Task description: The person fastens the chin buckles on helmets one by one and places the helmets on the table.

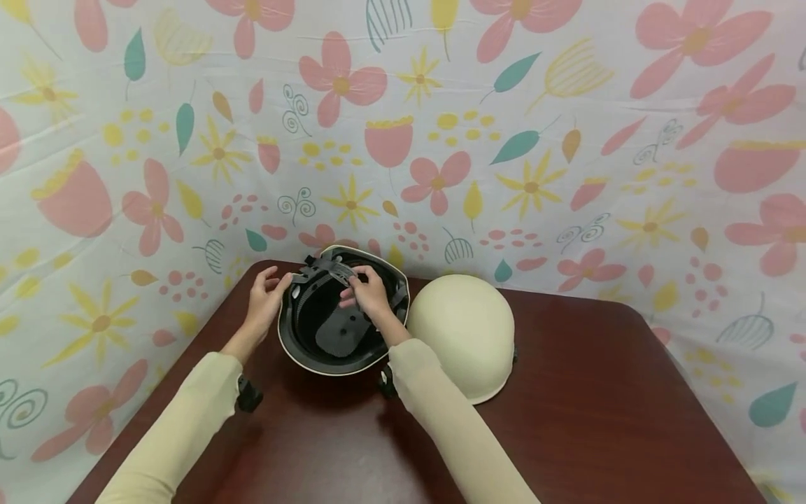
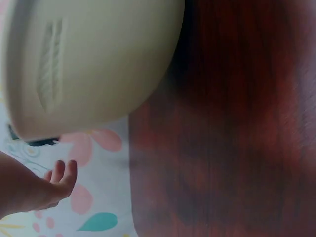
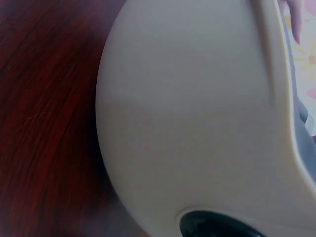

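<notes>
A cream helmet [image 1: 305, 350] lies upside down on the table, its black padded inside facing up. Grey chin straps [image 1: 332, 266] with dark buckles cross its far side. My right hand [image 1: 370, 295] reaches over the opening and pinches a strap between thumb and fingers. Beside the left rim is my left hand [image 1: 266, 297], fingers loosely bent and thumb near a strap end. In the left wrist view that hand [image 2: 52, 187] shows apart from the vented cream shell [image 2: 98, 69]. Only fingertips [image 3: 296, 22] of the right hand show past the rim in the right wrist view.
A second cream helmet [image 1: 462, 329] sits dome up, close against the right side of the first. Both are on a dark red-brown table [image 1: 585, 399]. A flowered cloth [image 1: 403, 91] hangs behind and along the table's sides.
</notes>
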`<state>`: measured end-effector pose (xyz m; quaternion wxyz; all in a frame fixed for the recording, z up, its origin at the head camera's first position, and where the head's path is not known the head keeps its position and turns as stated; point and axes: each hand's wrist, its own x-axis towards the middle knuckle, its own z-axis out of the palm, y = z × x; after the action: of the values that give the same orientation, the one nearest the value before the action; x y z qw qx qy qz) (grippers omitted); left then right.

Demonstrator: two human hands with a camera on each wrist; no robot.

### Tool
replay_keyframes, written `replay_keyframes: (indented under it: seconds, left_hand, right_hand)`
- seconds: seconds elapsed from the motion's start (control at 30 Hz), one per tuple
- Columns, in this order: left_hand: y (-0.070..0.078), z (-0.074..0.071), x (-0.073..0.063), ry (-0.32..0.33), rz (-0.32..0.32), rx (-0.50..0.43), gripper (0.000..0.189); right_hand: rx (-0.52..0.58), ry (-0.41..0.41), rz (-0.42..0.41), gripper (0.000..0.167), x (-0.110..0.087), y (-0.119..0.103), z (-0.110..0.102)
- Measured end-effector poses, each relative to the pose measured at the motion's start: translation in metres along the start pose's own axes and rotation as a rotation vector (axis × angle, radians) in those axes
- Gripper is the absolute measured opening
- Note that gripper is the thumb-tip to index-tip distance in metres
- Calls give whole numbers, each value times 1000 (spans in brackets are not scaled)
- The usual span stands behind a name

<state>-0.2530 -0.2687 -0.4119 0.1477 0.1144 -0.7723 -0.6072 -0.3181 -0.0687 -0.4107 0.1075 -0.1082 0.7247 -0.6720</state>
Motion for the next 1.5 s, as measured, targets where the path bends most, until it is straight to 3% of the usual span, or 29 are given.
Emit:
replay_keyframes:
  seconds: [0.2, 0.33, 0.47, 0.63, 0.73, 1.0, 1.3, 1.5]
  left_hand:
    - [-2, -2, 11, -164, -139, -13, 77]
    - [0, -3, 12, -260, -145, -8, 78]
    - [5, -2, 11, -293, -120, -33, 71]
    - [6, -1, 11, -306, -82, -83, 61]
    - [2, 1, 14, -301, -47, -86, 59]
    - [8, 4, 15, -262, 14, -77, 54]
    - [12, 10, 7, -192, 49, -55, 50]
    - [11, 15, 2, -167, 94, -113, 48]
  right_hand:
    - [16, -28, -8, 29, -4, 6, 4]
    - [32, -61, -13, 32, -10, 1, 3]
    - [-15, -64, -36, 31, -20, -7, 2]
    - [-112, -14, -62, 25, -8, 9, 3]
    - [-151, -3, -59, 24, -9, 11, 3]
    - [-203, 5, -111, 28, -8, 13, 2]
    - [-253, -88, -153, 33, -11, 12, 2]
    - [-238, -156, -156, 36, -11, 11, 6]
